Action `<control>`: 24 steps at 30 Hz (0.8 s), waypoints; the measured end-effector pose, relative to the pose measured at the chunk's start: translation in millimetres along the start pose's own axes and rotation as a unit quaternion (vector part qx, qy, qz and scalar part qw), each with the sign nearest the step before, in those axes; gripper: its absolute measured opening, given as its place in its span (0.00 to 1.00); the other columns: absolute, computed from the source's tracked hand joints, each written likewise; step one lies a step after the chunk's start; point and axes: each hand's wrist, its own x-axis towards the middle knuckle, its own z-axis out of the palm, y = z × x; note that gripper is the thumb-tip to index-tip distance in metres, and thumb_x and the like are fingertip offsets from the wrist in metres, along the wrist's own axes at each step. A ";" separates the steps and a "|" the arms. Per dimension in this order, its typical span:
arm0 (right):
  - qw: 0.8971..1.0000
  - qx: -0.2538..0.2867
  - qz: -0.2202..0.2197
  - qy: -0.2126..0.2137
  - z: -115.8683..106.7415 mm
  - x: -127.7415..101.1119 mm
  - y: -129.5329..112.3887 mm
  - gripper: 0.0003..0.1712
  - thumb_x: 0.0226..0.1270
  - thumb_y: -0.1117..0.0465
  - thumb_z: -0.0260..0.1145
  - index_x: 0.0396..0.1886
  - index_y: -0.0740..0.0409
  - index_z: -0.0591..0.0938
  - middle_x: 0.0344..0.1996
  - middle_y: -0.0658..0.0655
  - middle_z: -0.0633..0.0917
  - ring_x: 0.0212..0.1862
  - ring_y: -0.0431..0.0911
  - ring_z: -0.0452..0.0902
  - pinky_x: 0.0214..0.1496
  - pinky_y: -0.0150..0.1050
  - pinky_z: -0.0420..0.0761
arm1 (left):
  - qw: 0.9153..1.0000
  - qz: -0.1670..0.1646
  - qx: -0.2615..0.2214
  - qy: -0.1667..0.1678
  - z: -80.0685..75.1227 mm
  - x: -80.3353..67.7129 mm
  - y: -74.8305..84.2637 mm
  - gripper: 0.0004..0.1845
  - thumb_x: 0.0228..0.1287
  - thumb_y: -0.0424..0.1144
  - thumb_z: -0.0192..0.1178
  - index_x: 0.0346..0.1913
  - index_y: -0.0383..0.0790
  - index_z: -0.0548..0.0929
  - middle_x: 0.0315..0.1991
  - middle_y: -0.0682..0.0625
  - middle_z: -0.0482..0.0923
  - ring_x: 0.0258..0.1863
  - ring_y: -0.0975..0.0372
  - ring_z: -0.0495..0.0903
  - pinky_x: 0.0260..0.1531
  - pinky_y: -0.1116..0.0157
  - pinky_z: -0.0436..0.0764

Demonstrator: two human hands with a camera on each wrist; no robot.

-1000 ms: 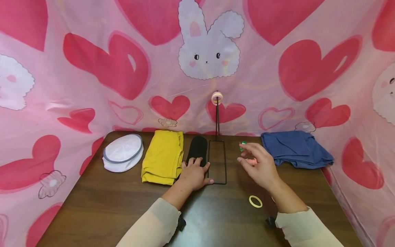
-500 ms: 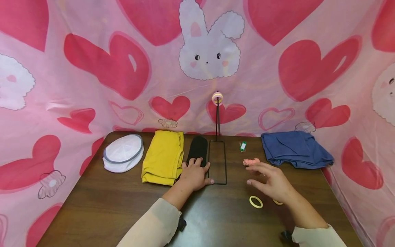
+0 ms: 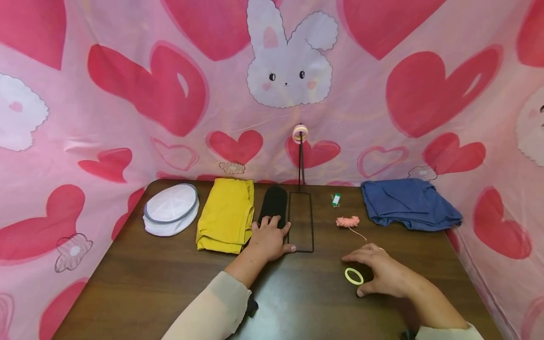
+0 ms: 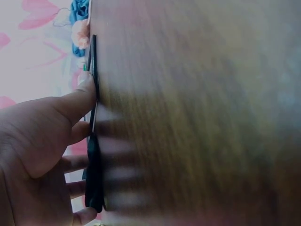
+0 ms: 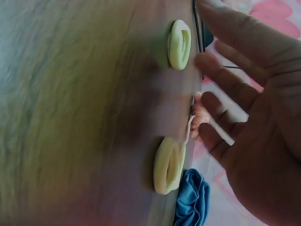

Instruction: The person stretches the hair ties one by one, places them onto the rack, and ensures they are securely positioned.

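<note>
My left hand lies with fingers spread. Its fingertips rest on a long black rounded thing, and its thumb touches the base of a black wire stand. Pink and yellow rings hang at the stand's top. Over the table's right half hovers my right hand, holding nothing, its fingers relaxed and thumb apart. A pale yellow ring lies flat between thumb and fingers as seen from the head. In the right wrist view a second yellow ring lies below; the hand hides it from the head.
Coral yarn with a loose end and a small green-and-white tag lie beyond the right hand. Folded blue cloth sits at back right. Yellow folded cloth and a white round mesh item lie at left.
My right hand has moved back from near the tag and yarn, down and to the right, to beside the yellow ring. The left hand has stayed on the stand's base and black thing.
</note>
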 end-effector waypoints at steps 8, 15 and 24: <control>0.999 -0.023 0.001 -0.034 1.8 -2.3 2.8 0.37 0.46 0.55 0.85 0.61 0.44 0.86 0.55 0.43 0.84 0.54 0.44 0.70 0.53 0.52 0.68 | 1.000 0.003 -0.002 -0.001 0.0 -2.0 0.9 0.44 0.64 0.75 0.56 0.79 0.61 0.67 0.78 0.45 0.61 0.74 0.44 0.60 0.66 0.37 0.58; 0.998 -0.041 -0.016 -0.037 1.5 2.2 2.9 0.31 0.46 0.56 0.85 0.54 0.40 0.89 0.46 0.37 0.80 0.52 0.44 0.71 0.52 0.51 0.70 | 1.000 -0.002 -0.002 -0.001 2.1 0.6 0.3 0.44 0.64 0.75 0.56 0.79 0.62 0.67 0.78 0.45 0.61 0.74 0.44 0.60 0.66 0.37 0.58; 0.999 -0.038 -0.026 -0.013 1.3 6.5 3.8 0.20 0.50 0.53 0.84 0.44 0.37 0.88 0.45 0.37 0.80 0.53 0.47 0.72 0.53 0.55 0.70 | 1.000 -0.003 -0.001 -0.005 1.8 3.4 -1.4 0.44 0.63 0.75 0.56 0.79 0.62 0.67 0.78 0.45 0.61 0.74 0.44 0.59 0.65 0.37 0.59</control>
